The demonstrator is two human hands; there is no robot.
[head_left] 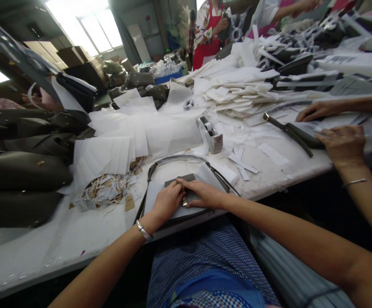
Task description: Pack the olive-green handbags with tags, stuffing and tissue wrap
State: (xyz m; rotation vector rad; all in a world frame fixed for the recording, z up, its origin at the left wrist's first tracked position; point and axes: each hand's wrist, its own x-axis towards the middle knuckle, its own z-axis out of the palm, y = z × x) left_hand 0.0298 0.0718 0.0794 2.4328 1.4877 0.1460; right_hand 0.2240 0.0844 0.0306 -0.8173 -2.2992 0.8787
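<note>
My left hand (168,201) is pinching the metal clasp (184,200) while my right hand (205,194) is pressing flat, gripping nothing, on the dark handbag (181,179) lying at the table (269,171) edge; fastening seemingly underway, next calling for steady fingertip alignment.

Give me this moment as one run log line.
left hand: on grey bag | right hand: flat on grey bag, by clasp | tape dispenser: behind grey bag | co-worker's hand: on dark strap
</note>
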